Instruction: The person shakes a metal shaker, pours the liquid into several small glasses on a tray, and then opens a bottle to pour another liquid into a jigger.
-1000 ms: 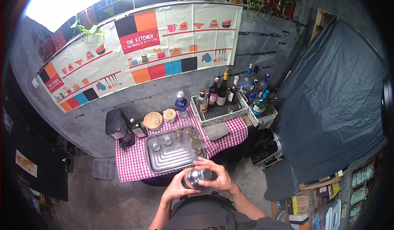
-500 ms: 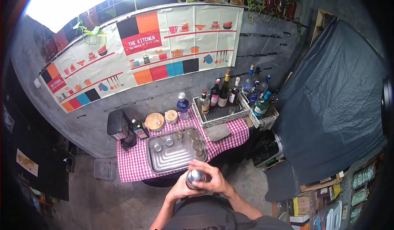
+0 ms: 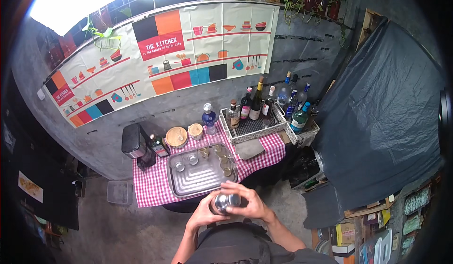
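Close in front of my body I hold a shiny steel cocktail shaker (image 3: 222,202), its domed metal top facing up. My left hand (image 3: 202,213) wraps around its left side. Curled over its right side and upper part is my right hand (image 3: 252,203), with the fingers on the metal. Just beyond my hands lies a grey metal tray (image 3: 196,187). Clear glasses stand on it, among them a small glass (image 3: 179,166) on the left and a glass (image 3: 227,169) on the right. The shaker's lower part is hidden by my hands.
The table has a pink checked cloth (image 3: 148,188). Along its back stand a black appliance (image 3: 133,141), a dark bottle (image 3: 159,146), two wooden-lidded containers (image 3: 177,136) and a blue bottle (image 3: 208,118). At the right, a basket (image 3: 255,134) holds several bottles. A folded grey cloth (image 3: 250,150) lies before it.
Both hands stay on the shaker. It has shifted very slightly, and my right-hand fingers have moved a little on its upper part. The view has tilted slightly.
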`<move>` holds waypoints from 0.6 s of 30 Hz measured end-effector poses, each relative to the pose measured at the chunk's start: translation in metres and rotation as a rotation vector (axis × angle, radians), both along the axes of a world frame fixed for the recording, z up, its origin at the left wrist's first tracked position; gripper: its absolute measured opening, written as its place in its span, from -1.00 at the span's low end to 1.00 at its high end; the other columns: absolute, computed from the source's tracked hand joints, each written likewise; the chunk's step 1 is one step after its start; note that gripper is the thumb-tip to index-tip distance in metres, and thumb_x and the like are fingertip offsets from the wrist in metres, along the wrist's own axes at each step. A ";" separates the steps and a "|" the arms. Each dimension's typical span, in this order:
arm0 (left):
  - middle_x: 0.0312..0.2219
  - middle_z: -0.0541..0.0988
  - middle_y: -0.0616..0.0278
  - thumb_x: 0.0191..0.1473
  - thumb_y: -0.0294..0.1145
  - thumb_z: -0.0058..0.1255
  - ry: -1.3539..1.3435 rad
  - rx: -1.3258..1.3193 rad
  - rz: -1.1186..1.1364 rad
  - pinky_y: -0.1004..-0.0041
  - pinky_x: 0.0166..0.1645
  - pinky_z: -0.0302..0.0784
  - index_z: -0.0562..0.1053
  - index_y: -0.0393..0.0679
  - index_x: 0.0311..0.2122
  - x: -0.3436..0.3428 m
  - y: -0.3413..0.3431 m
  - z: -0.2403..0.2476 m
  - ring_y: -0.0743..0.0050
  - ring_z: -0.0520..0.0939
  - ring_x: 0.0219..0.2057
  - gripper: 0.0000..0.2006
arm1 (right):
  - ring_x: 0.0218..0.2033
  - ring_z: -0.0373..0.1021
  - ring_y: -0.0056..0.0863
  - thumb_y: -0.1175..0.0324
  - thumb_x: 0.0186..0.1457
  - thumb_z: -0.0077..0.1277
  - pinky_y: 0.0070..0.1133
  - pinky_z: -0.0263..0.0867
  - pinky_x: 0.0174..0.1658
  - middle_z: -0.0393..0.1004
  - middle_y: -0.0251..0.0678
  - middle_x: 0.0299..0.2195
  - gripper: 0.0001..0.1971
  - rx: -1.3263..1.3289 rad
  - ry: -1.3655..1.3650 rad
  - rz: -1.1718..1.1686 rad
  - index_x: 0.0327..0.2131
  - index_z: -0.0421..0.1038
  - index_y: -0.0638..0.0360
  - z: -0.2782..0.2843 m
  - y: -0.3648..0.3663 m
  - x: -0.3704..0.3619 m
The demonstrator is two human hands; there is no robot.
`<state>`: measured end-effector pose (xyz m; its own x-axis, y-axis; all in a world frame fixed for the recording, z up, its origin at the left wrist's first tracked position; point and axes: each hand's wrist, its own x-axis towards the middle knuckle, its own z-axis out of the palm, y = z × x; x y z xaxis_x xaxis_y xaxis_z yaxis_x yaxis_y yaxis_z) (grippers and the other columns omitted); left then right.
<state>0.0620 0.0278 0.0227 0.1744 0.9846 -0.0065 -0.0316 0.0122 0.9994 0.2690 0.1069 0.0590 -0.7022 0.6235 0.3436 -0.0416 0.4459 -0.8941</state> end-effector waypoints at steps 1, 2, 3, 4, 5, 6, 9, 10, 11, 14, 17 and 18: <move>0.02 0.51 0.19 -0.27 -0.43 0.51 0.017 -0.013 -0.008 0.36 0.19 0.41 0.35 -0.24 0.16 0.003 0.000 0.004 0.43 0.51 0.06 -0.19 | 0.34 0.16 -0.13 0.32 -0.02 0.29 -0.24 0.06 0.36 0.38 -0.02 0.20 -0.40 -0.042 -0.006 -0.052 0.13 0.42 0.29 -0.004 0.002 -0.004; 0.01 0.51 0.19 -0.24 -0.38 0.53 -0.061 0.017 -0.024 0.37 0.20 0.41 0.35 -0.23 0.16 0.009 0.000 -0.002 0.45 0.51 0.05 -0.19 | 0.35 0.16 -0.14 0.32 -0.01 0.28 -0.24 0.06 0.36 0.38 -0.02 0.20 -0.40 -0.100 0.006 -0.067 0.13 0.41 0.32 -0.003 0.000 -0.011; 0.01 0.52 0.19 -0.24 -0.41 0.52 -0.089 -0.002 -0.029 0.38 0.16 0.45 0.36 -0.23 0.15 0.011 0.000 -0.006 0.47 0.52 0.03 -0.21 | 0.35 0.16 -0.14 0.32 -0.01 0.27 -0.24 0.06 0.36 0.37 -0.03 0.21 -0.40 -0.157 0.020 -0.085 0.12 0.41 0.35 -0.001 0.001 -0.018; 0.01 0.52 0.19 -0.24 -0.43 0.51 -0.113 -0.043 -0.058 0.38 0.13 0.47 0.36 -0.22 0.14 0.010 -0.002 -0.011 0.48 0.53 0.02 -0.22 | 0.35 0.15 -0.14 0.32 -0.01 0.26 -0.24 0.05 0.36 0.37 -0.03 0.21 -0.40 -0.081 0.021 -0.047 0.12 0.41 0.33 -0.002 -0.003 -0.020; 0.00 0.53 0.19 -0.24 -0.45 0.50 -0.136 -0.084 -0.086 0.39 0.11 0.50 0.37 -0.22 0.13 0.008 -0.003 -0.015 0.48 0.54 0.01 -0.24 | 0.35 0.15 -0.14 0.32 -0.01 0.25 -0.24 0.05 0.36 0.36 -0.03 0.21 -0.41 -0.006 0.022 -0.010 0.12 0.42 0.32 -0.002 -0.006 -0.021; 0.00 0.54 0.19 -0.26 -0.50 0.49 -0.082 -0.096 -0.135 0.41 0.06 0.53 0.38 -0.23 0.11 0.001 -0.002 -0.013 0.48 0.55 0.01 -0.26 | 0.35 0.15 -0.13 0.33 -0.01 0.25 -0.24 0.04 0.36 0.36 -0.02 0.21 -0.42 0.059 -0.007 0.040 0.12 0.42 0.30 0.007 -0.011 -0.017; 0.00 0.53 0.18 -0.38 -0.49 0.53 -0.017 0.008 0.024 0.37 0.15 0.47 0.41 -0.25 0.10 -0.004 -0.004 -0.005 0.41 0.54 0.04 -0.20 | 0.35 0.15 -0.12 0.34 -0.01 0.25 -0.25 0.04 0.37 0.37 -0.02 0.21 -0.41 -0.064 0.083 0.053 0.13 0.42 0.28 -0.003 -0.010 -0.006; 0.02 0.51 0.16 -0.38 -0.48 0.54 0.044 0.029 0.010 0.34 0.20 0.42 0.38 -0.26 0.16 -0.004 -0.002 -0.006 0.39 0.51 0.07 -0.13 | 0.34 0.16 -0.12 0.32 -0.01 0.24 -0.24 0.04 0.37 0.38 -0.02 0.20 -0.40 -0.121 0.051 0.007 0.14 0.41 0.28 -0.004 -0.005 -0.003; 0.04 0.50 0.16 -0.37 -0.47 0.54 0.022 0.013 -0.017 0.36 0.20 0.42 0.38 -0.26 0.15 -0.001 -0.002 -0.004 0.41 0.50 0.08 -0.14 | 0.34 0.16 -0.12 0.30 -0.01 0.23 -0.24 0.03 0.37 0.39 -0.01 0.19 -0.38 -0.094 0.045 -0.016 0.15 0.40 0.28 -0.007 0.000 -0.005; -0.04 0.54 0.21 -0.32 -0.44 0.53 -0.089 -0.043 -0.067 0.39 0.12 0.48 0.41 -0.24 0.10 0.008 -0.005 -0.008 0.45 0.55 0.00 -0.22 | 0.35 0.14 -0.09 0.29 -0.01 0.23 -0.22 0.03 0.37 0.37 -0.01 0.20 -0.39 -0.073 0.043 0.024 0.15 0.40 0.25 0.000 -0.005 -0.017; -0.03 0.54 0.21 -0.33 -0.45 0.53 -0.043 -0.048 -0.084 0.38 0.12 0.49 0.39 -0.24 0.13 -0.008 -0.004 -0.026 0.44 0.56 0.00 -0.19 | 0.35 0.14 -0.06 0.27 -0.01 0.25 -0.19 0.03 0.37 0.34 -0.02 0.22 -0.40 0.057 0.013 0.079 0.15 0.41 0.19 0.005 -0.014 -0.015; -0.02 0.54 0.20 -0.34 -0.43 0.54 -0.031 -0.016 -0.050 0.38 0.14 0.46 0.39 -0.25 0.13 -0.007 -0.004 -0.016 0.44 0.55 0.01 -0.18 | 0.34 0.15 -0.07 0.28 0.00 0.25 -0.21 0.04 0.36 0.34 -0.03 0.22 -0.39 0.024 0.016 0.067 0.16 0.40 0.20 0.006 -0.012 -0.011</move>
